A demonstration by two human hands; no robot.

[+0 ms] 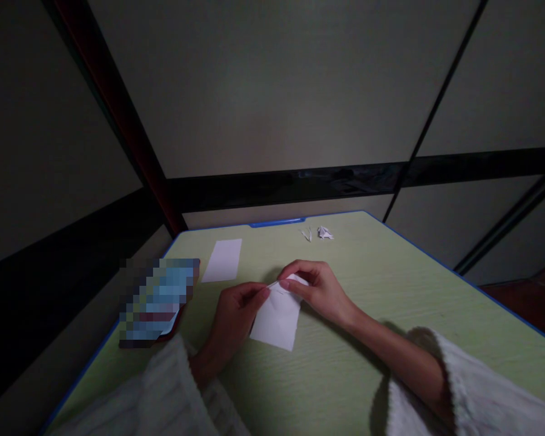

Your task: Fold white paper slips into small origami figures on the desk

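A white sheet of paper [277, 321] lies on the pale green table [345, 363] in front of me, its far edge lifted. My left hand [234, 318] pinches that edge at its left end. My right hand [315, 287] pinches the same edge at the right end, fingers curled over the paper. Both wrists come out of white knitted sleeves.
A second white sheet [222, 259] lies flat further back on the left. A blurred-out flat object [157, 300] sits at the table's left edge. Two small folded paper pieces [318, 233] rest near the far edge. The table has a blue rim [277, 222]; walls stand close behind.
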